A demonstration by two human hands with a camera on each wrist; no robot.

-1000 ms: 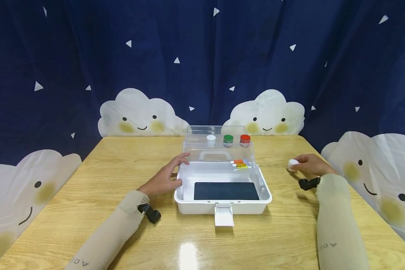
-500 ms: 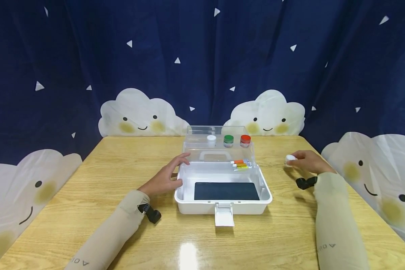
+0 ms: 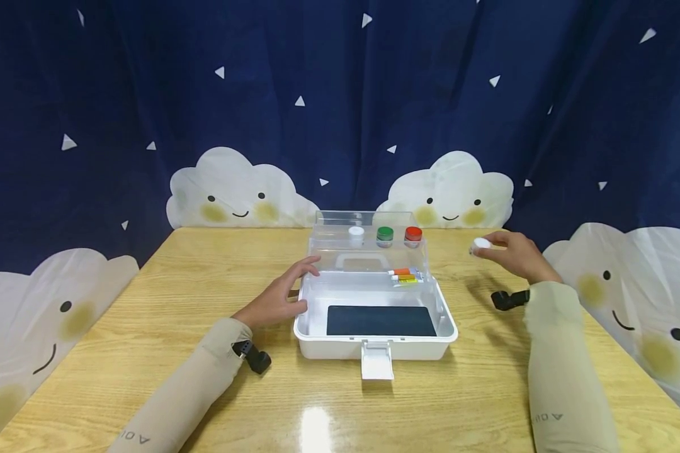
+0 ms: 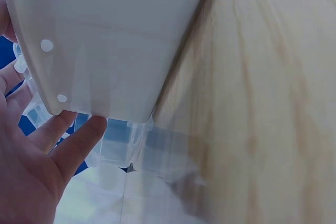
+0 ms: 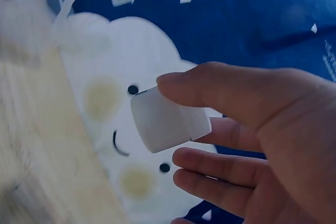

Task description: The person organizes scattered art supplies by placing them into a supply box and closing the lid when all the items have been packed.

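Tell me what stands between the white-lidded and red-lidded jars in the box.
A green-lidded jar stands between them, as the head view shows.

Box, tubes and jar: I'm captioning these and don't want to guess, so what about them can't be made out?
- Box: the left wrist view hides its inside behind its own wall, and the top edge cuts it off.
- Jar: the right hand covers part of it in the head and right wrist views.
- Tubes: any print is too small to read in the head view.
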